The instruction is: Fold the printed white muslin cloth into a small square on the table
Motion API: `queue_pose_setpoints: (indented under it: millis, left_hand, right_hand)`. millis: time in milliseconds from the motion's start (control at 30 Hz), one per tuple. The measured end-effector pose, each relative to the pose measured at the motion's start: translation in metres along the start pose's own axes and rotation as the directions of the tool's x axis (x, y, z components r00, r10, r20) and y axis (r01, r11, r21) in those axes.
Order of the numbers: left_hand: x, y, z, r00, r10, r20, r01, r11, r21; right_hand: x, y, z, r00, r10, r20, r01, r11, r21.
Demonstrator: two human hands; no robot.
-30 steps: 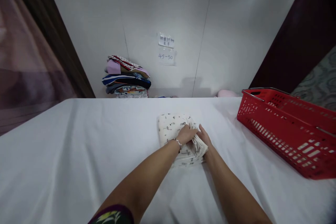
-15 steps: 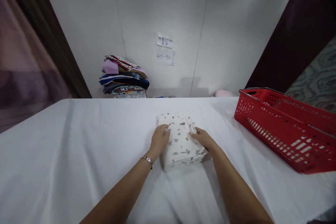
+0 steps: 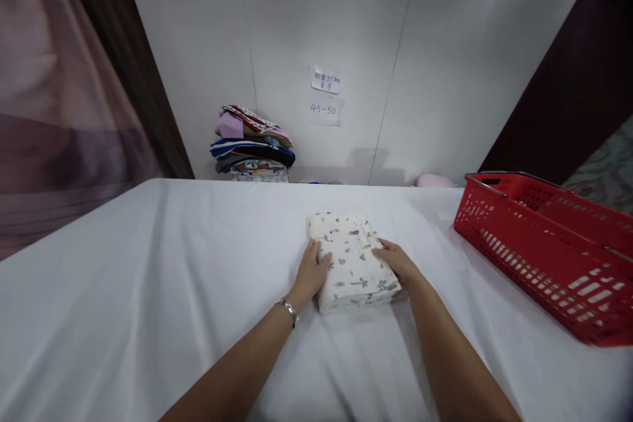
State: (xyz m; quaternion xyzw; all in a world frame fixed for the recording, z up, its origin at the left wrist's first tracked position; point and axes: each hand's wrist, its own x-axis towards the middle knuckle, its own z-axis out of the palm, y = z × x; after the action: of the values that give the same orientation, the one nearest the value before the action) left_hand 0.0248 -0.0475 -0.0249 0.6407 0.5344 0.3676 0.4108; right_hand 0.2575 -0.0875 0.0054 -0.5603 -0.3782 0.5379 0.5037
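While the left hand (image 3: 310, 271) lies flat on the left edge of the folded cloth (image 3: 352, 258) and the right hand (image 3: 398, 264) on its right edge, both are spread, fingers uncurled, clasping nothing. The bundle sits squared mid-table (image 3: 148, 277); folding looks done, only tidying left. A red basket (image 3: 544, 257) stands well apart on the right.

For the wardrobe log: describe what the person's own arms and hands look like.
Both forearms are bare in view: no sleeves, no gloves. A thin silver-coloured bracelet sits at the wrist of the left hand. The right hand and wrist carry nothing; no rings can be made out.
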Motion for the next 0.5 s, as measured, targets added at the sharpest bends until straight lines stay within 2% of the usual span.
queue_pose_setpoints:
  millis: [167, 300, 400, 500]
  left_hand:
    - [0.003, 0.013, -0.029, 0.999, -0.034, -0.041, 0.027, 0.989, -0.143]
    - [0.003, 0.027, -0.058, 0.996, -0.082, 0.020, 0.084, 0.934, -0.348]
    - [0.001, 0.029, -0.082, 0.991, -0.113, 0.077, 0.137, 0.852, -0.506]
    - [-0.001, 0.024, -0.109, 0.971, -0.187, 0.147, 0.238, 0.727, -0.644]
  right_hand:
    - [-0.002, -0.026, 0.020, 0.999, -0.034, -0.013, 0.033, 0.999, -0.043]
    - [0.003, -0.060, 0.053, 0.996, -0.091, 0.001, 0.089, 0.962, -0.257]
    - [0.004, -0.087, 0.093, 0.972, -0.192, 0.132, 0.231, 0.863, -0.449]
    - [0.000, -0.104, 0.147, 0.896, -0.327, 0.301, 0.444, 0.658, -0.608]
